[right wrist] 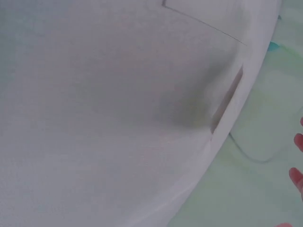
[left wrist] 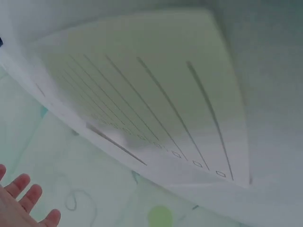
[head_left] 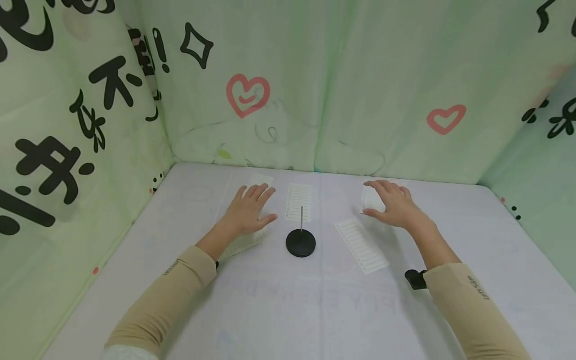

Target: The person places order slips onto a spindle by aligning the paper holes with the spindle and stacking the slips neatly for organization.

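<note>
White paper slips lie scattered on the pale table (head_left: 279, 300), and both my hands rest flat on two of them. My left hand (head_left: 249, 210), left of centre in the head view, lies palm down with the fingers straight and slightly spread, covering the middle of a lined slip (head_left: 240, 243) whose near end shows below my wrist and whose far end peeks out beyond my fingertips. My right hand (head_left: 392, 204), right of centre, is likewise flat and open, its fingers pressing on another slip (head_left: 370, 200) of which only the left edge shows. Between my hands, at the middle of the frame, stands a spike holder (head_left: 301, 242): a round black base with a thin upright pin. Just behind it lies a third lined slip (head_left: 299, 201), and just to its right a fourth slip (head_left: 362, 245) lies at a slant, touched by neither hand. Beige sleeves cover both my forearms, and a small black device (head_left: 416, 279) sits at my right wrist. The left wrist view shows a lined slip close up, filling the upper part, with my fingertips (left wrist: 23, 198) in the lower left corner. The right wrist view shows mostly blurred pale surface. Green fabric walls (head_left: 360, 90) with black characters and pink hearts enclose the table.
</note>
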The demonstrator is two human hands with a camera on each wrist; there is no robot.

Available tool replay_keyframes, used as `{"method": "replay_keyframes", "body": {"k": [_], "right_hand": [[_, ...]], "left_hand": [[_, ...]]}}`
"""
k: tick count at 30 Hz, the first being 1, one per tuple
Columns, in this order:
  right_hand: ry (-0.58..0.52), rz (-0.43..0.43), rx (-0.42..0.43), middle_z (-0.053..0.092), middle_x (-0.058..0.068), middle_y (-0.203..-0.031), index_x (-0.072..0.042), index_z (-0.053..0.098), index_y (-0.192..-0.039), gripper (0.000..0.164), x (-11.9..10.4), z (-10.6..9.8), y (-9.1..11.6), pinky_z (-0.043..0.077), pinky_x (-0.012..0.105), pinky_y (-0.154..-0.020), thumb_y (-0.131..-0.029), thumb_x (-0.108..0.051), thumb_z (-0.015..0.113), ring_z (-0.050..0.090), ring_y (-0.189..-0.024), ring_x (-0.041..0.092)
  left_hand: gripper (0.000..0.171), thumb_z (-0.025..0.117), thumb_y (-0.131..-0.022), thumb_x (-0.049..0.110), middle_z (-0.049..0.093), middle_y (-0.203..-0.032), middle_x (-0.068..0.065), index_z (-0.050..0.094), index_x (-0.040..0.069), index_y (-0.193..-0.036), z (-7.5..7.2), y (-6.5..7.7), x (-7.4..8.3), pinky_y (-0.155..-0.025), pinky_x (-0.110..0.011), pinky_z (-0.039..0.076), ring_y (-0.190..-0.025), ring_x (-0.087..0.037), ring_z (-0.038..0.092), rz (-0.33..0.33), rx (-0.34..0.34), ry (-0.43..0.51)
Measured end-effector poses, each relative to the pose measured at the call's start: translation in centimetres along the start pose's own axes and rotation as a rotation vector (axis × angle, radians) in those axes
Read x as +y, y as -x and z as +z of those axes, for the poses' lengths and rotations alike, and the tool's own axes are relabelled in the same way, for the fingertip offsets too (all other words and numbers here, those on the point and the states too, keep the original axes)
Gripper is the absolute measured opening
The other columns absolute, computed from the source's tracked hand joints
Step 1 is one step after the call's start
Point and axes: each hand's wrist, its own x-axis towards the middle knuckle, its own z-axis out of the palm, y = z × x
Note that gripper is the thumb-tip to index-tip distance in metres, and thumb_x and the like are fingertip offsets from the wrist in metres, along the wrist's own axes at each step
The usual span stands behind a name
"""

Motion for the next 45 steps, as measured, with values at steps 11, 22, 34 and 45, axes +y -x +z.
{"method": "replay_keyframes", "body": {"k": [11, 22, 34, 45], "right_hand": [[0.054, -0.09, -0.158, 0.04, 0.016, -0.128, -0.014, 0.04, -0.128, 0.052, -0.2, 2.4, 0.1, 0.017, 0.06, -0.095, -0.084, -0.03, 0.064, 0.035, -0.12, 0.04], [0.137, -0.062, -0.243, 0.044, 0.015, -0.12, -0.013, 0.046, -0.121, 0.042, -0.8, 3.2, -0.2, 0.02, 0.06, -0.094, -0.086, -0.03, 0.062, 0.038, -0.114, 0.04], [0.159, -0.046, -0.256, 0.047, 0.012, -0.114, -0.012, 0.05, -0.116, 0.034, -1.2, 3.9, -0.8, 0.02, 0.06, -0.094, -0.086, -0.024, 0.062, 0.04, -0.111, 0.038], [0.124, -0.031, -0.256, 0.047, 0.01, -0.111, -0.014, 0.05, -0.108, 0.027, -1.2, 4.2, -1.0, 0.014, 0.065, -0.093, -0.085, -0.021, 0.063, 0.039, -0.11, 0.037]], "left_hand": [[0.068, 0.037, -0.091, 0.057, 0.029, -0.145, -0.009, 0.025, 0.014, -0.142, 1.6, 0.3, 2.9, -0.107, -0.046, 0.018, -0.131, -0.027, 0.028, 0.123, -0.193, -0.082], [0.068, 0.032, -0.09, 0.062, 0.03, -0.146, -0.004, 0.026, 0.019, -0.143, 2.2, 0.3, 4.3, -0.109, -0.045, 0.012, -0.133, -0.023, 0.026, 0.147, -0.298, -0.128], [0.069, 0.029, -0.09, 0.063, 0.032, -0.144, -0.002, 0.027, 0.019, -0.143, 2.7, 0.3, 4.9, -0.108, -0.044, 0.015, -0.131, -0.022, 0.028, 0.175, -0.318, -0.161], [0.07, 0.028, -0.09, 0.064, 0.035, -0.141, -0.001, 0.028, 0.018, -0.142, 2.6, 0.5, 5.2, -0.107, -0.044, 0.017, -0.128, -0.021, 0.031, 0.179, -0.309, -0.182]]}}
